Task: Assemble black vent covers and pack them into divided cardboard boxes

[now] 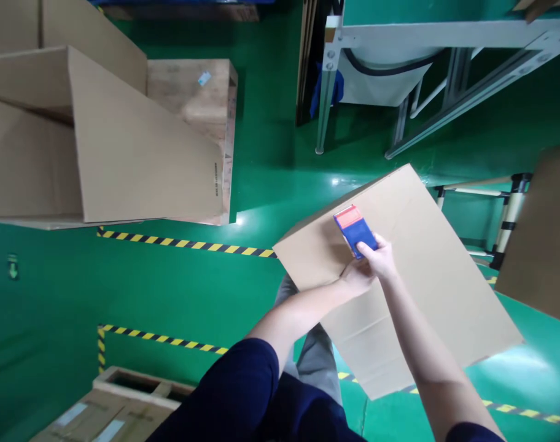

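Observation:
A flattened cardboard box [427,276] lies tilted in front of me above the green floor. On its upper part sits a small blue and red tool [353,230], pressed against the cardboard. My right hand [381,258] is closed on the tool's near end. My left hand [356,279] sits just beneath the right hand, against the cardboard, its fingers mostly hidden.
Large cardboard boxes [123,147] are stacked on a wooden pallet [201,92] at the left. A metal-framed workbench [427,43] stands at the back right. Yellow-black tape [188,244] marks the green floor. Taped cartons [105,417] sit at the bottom left. Another cardboard sheet [542,239] is at the right edge.

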### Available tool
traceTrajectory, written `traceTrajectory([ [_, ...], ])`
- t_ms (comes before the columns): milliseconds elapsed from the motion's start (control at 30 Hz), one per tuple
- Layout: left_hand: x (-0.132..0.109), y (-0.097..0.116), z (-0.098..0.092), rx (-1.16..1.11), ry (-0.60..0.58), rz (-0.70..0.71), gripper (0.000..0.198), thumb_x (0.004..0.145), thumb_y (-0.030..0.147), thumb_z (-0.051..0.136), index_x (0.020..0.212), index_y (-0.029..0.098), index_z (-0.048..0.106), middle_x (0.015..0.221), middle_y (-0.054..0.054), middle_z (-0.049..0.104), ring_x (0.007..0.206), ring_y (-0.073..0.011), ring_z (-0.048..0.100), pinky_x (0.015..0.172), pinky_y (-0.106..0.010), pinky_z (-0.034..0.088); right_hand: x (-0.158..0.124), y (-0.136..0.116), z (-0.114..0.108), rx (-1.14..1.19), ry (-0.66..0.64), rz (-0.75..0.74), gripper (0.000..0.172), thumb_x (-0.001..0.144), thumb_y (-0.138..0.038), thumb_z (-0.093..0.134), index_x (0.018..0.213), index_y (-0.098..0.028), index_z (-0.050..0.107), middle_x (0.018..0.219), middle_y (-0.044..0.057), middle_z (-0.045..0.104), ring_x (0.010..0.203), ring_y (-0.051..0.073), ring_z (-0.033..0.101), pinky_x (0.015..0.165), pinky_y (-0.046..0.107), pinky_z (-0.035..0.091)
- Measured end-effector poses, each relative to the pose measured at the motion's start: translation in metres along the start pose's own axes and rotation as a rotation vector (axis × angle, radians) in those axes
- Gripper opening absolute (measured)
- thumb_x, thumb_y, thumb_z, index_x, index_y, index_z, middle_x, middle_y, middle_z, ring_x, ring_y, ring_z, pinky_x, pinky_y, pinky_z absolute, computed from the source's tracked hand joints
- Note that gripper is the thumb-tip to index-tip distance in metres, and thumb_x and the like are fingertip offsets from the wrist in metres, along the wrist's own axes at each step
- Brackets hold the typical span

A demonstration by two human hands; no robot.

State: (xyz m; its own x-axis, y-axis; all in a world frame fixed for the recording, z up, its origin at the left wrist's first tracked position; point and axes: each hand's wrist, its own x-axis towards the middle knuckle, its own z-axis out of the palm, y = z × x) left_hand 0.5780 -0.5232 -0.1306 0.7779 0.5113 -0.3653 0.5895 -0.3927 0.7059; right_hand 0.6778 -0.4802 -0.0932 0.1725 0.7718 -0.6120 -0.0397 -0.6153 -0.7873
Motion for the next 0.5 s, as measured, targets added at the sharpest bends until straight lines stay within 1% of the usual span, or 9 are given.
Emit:
traceTrajectory([
  [67, -0.034, -0.014, -0.019, -0.133, -0.004, 0.092, 0.043, 0.103, 0.022, 0.040, 0.137, 0.020, 0.066, 0.151, -0.007, 0.059, 0.145, -0.0196, 0.049, 0.124, -0.033, 0.037, -0.006, -0.003, -0.008, 0.029, -0.103, 0.024, 0.050, 0.069, -0.059, 0.085, 0.095, -0.020, 0.066, 0.078, 0.003, 0.073, 0.069, 0.022, 0.070, 0.066, 0.034, 0.059],
  [100, -0.052, -0.023, -0.032, -0.225, 0.031, 0.083, 0.041, 0.103, 0.024, 0.039, 0.132, 0.021, 0.069, 0.145, -0.008, 0.064, 0.141, -0.0193, 0.054, 0.122, -0.034, 0.040, -0.008, -0.005, -0.012, 0.036, -0.160, 0.043, 0.051, 0.069, -0.058, 0.086, 0.098, -0.019, 0.068, 0.083, 0.005, 0.075, 0.073, 0.023, 0.072, 0.070, 0.035, 0.060],
  [133, -0.067, -0.033, -0.047, -0.335, 0.102, 0.016, 0.040, 0.104, 0.025, 0.039, 0.129, 0.022, 0.070, 0.139, -0.008, 0.069, 0.134, -0.0194, 0.060, 0.119, -0.035, 0.044, -0.010, -0.007, -0.016, 0.041, -0.209, 0.066, 0.053, 0.070, -0.057, 0.087, 0.101, -0.018, 0.070, 0.088, 0.007, 0.077, 0.077, 0.025, 0.073, 0.074, 0.037, 0.061],
  [200, -0.082, -0.053, -0.084, -0.572, 0.305, -0.240, 0.036, 0.103, 0.030, 0.042, 0.126, 0.021, 0.070, 0.127, -0.011, 0.074, 0.118, -0.0199, 0.069, 0.110, -0.038, 0.052, -0.012, -0.011, -0.023, 0.042, -0.262, 0.103, 0.053, 0.068, -0.058, 0.088, 0.099, -0.017, 0.074, 0.090, 0.009, 0.077, 0.080, 0.026, 0.074, 0.078, 0.038, 0.062],
  [267, -0.074, -0.070, -0.122, -0.818, 0.463, -0.452, 0.035, 0.102, 0.036, 0.049, 0.126, 0.019, 0.068, 0.121, -0.012, 0.075, 0.106, -0.0193, 0.073, 0.099, -0.037, 0.057, -0.011, -0.010, -0.024, 0.036, -0.246, 0.111, 0.052, 0.066, -0.058, 0.089, 0.091, -0.015, 0.075, 0.082, 0.008, 0.076, 0.073, 0.025, 0.073, 0.072, 0.037, 0.062],
  [300, -0.063, -0.075, -0.140, -0.942, 0.481, -0.499, 0.035, 0.101, 0.038, 0.052, 0.125, 0.017, 0.067, 0.120, -0.013, 0.075, 0.103, -0.0189, 0.073, 0.096, -0.035, 0.058, -0.010, -0.009, -0.023, 0.029, -0.223, 0.105, 0.051, 0.065, -0.059, 0.089, 0.086, -0.015, 0.075, 0.077, 0.008, 0.075, 0.069, 0.024, 0.071, 0.068, 0.035, 0.062],
  [333, -0.049, -0.079, -0.156, -1.056, 0.455, -0.518, 0.037, 0.099, 0.042, 0.056, 0.122, 0.016, 0.069, 0.120, -0.013, 0.076, 0.101, -0.0187, 0.073, 0.094, -0.034, 0.058, -0.009, -0.007, -0.022, 0.020, -0.192, 0.094, 0.050, 0.064, -0.060, 0.088, 0.082, -0.015, 0.074, 0.072, 0.007, 0.073, 0.064, 0.023, 0.070, 0.063, 0.034, 0.061],
  [400, -0.021, -0.082, -0.182, -1.239, 0.319, -0.535, 0.042, 0.096, 0.051, 0.061, 0.112, 0.014, 0.073, 0.115, -0.014, 0.077, 0.099, -0.0186, 0.073, 0.092, -0.032, 0.057, -0.007, -0.005, -0.018, -0.005, -0.141, 0.085, 0.049, 0.063, -0.061, 0.087, 0.075, -0.016, 0.073, 0.066, 0.006, 0.071, 0.058, 0.022, 0.067, 0.057, 0.033, 0.059],
  [500, 0.005, -0.078, -0.201, -1.408, 0.131, -0.548, 0.049, 0.085, 0.060, 0.074, 0.096, 0.013, 0.077, 0.101, -0.013, 0.079, 0.091, -0.0174, 0.073, 0.090, -0.031, 0.055, -0.006, -0.004, -0.013, -0.042, -0.093, 0.100, 0.049, 0.062, -0.063, 0.085, 0.072, -0.017, 0.071, 0.062, 0.006, 0.070, 0.055, 0.024, 0.067, 0.054, 0.033, 0.058],
])
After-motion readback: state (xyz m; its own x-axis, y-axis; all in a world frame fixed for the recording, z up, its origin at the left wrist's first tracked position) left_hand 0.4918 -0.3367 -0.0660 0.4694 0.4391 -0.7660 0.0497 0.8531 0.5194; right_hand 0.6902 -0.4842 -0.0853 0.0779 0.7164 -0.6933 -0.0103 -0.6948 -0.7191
